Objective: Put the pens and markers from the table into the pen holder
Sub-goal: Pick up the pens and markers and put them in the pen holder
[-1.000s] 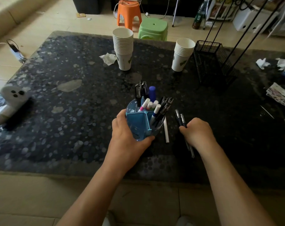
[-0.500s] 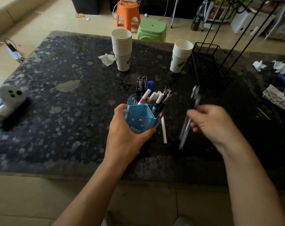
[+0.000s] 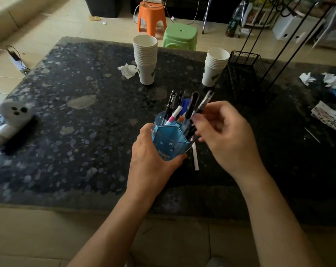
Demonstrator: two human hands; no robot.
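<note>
A blue plastic pen holder (image 3: pixel 169 139) stands on the dark speckled table (image 3: pixel 76 132), tilted toward me, with my left hand (image 3: pixel 150 157) wrapped around its near side. It holds several pens and markers, among them a pink-tipped white marker (image 3: pixel 174 117). My right hand (image 3: pixel 225 135) pinches two black pens (image 3: pixel 197 107) right of the holder, their lower ends at its right rim and their tops pointing up and away. A white pen (image 3: pixel 195 157) lies flat on the table just right of the holder, under my right hand.
Two stacks of paper cups (image 3: pixel 146 58) (image 3: pixel 214 67) stand behind the holder, beside a black wire basket (image 3: pixel 248 76). Crumpled tissues (image 3: pixel 127 71) lie by the left stack and at far right. A white device (image 3: pixel 11 120) rests at the left edge.
My right hand picked the two black pens up off the table, swung them up and left, and now holds them at the holder's right rim. My left hand stayed on the holder.
</note>
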